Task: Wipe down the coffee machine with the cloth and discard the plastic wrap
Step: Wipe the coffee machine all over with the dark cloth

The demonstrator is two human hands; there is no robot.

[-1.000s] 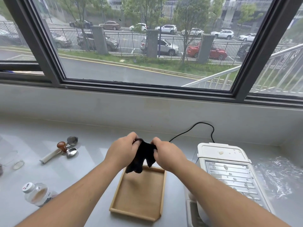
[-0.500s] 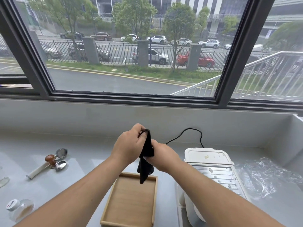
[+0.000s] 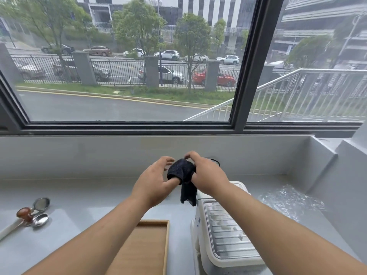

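A black cloth [image 3: 181, 171] is bunched in the air between my two hands, above the counter. My left hand [image 3: 153, 183] has its thumb tucked into the cloth and its fingers spread. My right hand [image 3: 206, 175] grips the cloth's other side, and a loose end hangs down beside it. The white coffee machine [image 3: 224, 233] stands just below my right forearm, with a metal grille on top. Crumpled clear plastic wrap [image 3: 288, 201] lies on the counter to the machine's right.
A wooden tray [image 3: 151, 247] lies under my left forearm. A tamper with a brown knob [image 3: 23, 213] and metal scoops [image 3: 40, 219] sit at the left. A black cord [image 3: 215, 161] runs behind my right hand. A raised ledge [image 3: 325, 155] borders the far right.
My hands have lifted with the cloth and bunched it into a wad. My left fingers have spread apart. The view has tilted up and to the right.
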